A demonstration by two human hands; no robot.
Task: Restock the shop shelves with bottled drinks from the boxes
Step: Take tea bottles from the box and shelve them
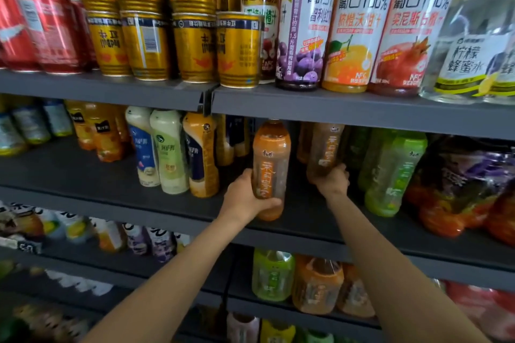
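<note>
1. My left hand [245, 198] grips an orange tea bottle [271, 167] at the front of the middle shelf [111, 200]; my right hand [333, 179] holds a second bottle [324, 152] deeper in.
2. I judge the placing step is in hand — next, push both back, upright, beside the green bottles [390, 172].

Head view, close, facing dark shelves [362, 108] straight on

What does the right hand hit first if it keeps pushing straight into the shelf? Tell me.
Nothing obvious: the right hand grips a brown tea bottle and points into the dark back of the middle shelf. Another brown bottle sits just left; depth is unclear.
</note>
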